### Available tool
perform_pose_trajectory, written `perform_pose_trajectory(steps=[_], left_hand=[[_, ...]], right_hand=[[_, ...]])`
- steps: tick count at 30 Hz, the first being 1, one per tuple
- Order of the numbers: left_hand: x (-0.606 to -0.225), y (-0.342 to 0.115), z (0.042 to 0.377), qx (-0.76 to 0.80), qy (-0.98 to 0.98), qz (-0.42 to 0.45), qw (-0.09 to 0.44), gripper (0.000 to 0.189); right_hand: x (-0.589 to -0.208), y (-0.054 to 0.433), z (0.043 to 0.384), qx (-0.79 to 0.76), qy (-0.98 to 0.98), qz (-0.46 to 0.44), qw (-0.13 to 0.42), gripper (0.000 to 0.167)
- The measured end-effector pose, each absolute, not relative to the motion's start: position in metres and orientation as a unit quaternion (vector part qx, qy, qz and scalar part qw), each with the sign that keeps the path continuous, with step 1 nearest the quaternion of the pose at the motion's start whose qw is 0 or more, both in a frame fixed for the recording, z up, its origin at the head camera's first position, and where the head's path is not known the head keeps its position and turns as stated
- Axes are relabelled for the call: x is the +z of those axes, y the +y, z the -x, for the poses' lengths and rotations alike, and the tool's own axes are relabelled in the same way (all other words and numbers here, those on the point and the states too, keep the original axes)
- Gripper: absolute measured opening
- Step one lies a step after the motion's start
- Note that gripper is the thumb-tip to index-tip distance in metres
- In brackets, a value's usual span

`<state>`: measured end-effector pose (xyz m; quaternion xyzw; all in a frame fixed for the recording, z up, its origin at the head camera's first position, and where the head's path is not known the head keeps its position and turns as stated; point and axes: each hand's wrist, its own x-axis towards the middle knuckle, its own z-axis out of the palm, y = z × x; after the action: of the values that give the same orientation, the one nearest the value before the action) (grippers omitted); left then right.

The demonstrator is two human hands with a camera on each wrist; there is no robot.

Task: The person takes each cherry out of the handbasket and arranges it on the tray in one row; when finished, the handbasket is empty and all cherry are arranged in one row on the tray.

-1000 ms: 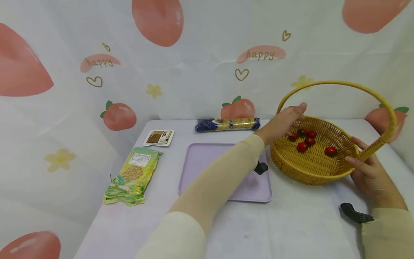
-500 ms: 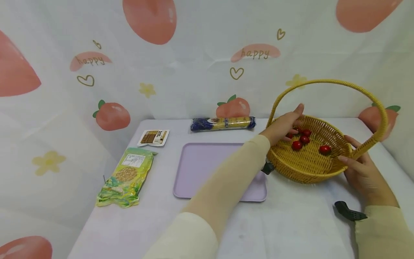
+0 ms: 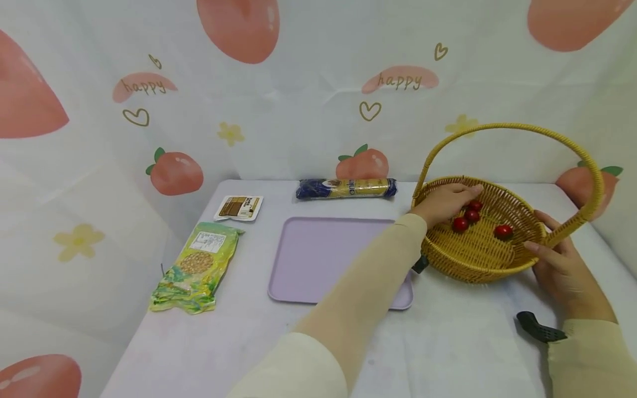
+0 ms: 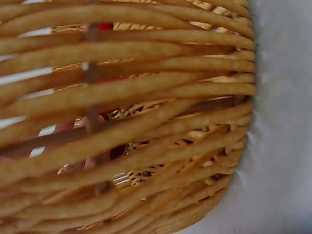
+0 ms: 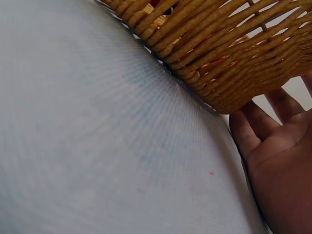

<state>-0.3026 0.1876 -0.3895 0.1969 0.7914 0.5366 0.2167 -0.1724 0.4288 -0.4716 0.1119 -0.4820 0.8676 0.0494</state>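
Note:
A yellow wicker basket (image 3: 470,262) with a tall arched handle stands at the right of the table. Several small shiny red fruits (image 3: 460,224) lie on its bottom. Reaching over the left rim, my left hand (image 3: 444,204) is down inside the basket at the left fruits. Its fingertips are hidden, and the left wrist view shows only bits of hand and red through the weave (image 4: 146,53). My right hand (image 3: 562,268) grips the basket's right side beside the handle's base, thumb over the rim. In the right wrist view its fingers (image 5: 263,119) lie against the outer wall.
A lilac tray (image 3: 308,260) lies left of the basket, partly under my left arm. Behind it is a blue and yellow tubular package (image 3: 346,188). Farther left lie a small white and brown packet (image 3: 240,208) and a green and yellow bag (image 3: 196,268). A patterned cloth hangs behind.
My left hand has moved right and down, deeper into the basket, and now covers some of the left fruits. The right hand keeps its hold on the basket.

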Motion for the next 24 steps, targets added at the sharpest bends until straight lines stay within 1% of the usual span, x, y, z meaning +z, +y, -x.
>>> perform_pose_trajectory(steps=[3,5,10,15,19,21,24], left_hand=[[-0.393,0.194,0.304,0.465,0.829,-0.241,0.194,0.033],[-0.396,0.198,0.305,0.409,0.850,-0.274,0.189,0.029],[-0.401,0.205,0.305,0.274,0.886,-0.322,0.191,0.026],[-0.402,0.208,0.304,0.187,0.904,-0.336,0.188,0.027],[-0.401,0.207,0.303,0.208,0.900,-0.340,0.178,0.026],[-0.400,0.205,0.303,0.259,0.890,-0.335,0.169,0.025],[-0.398,0.201,0.303,0.349,0.866,-0.331,0.137,0.026]], right_hand=[[-0.470,0.430,0.171,0.869,-0.480,-0.111,0.055,0.067],[-0.470,0.431,0.171,0.872,-0.474,-0.114,0.054,0.068],[-0.470,0.431,0.171,0.872,-0.474,-0.110,0.046,0.070],[-0.470,0.430,0.171,0.870,-0.478,-0.110,0.048,0.070],[-0.470,0.429,0.171,0.872,-0.474,-0.116,0.047,0.069],[-0.470,0.430,0.172,0.870,-0.476,-0.121,0.047,0.068],[-0.471,0.431,0.173,0.870,-0.472,-0.131,0.049,0.067]])
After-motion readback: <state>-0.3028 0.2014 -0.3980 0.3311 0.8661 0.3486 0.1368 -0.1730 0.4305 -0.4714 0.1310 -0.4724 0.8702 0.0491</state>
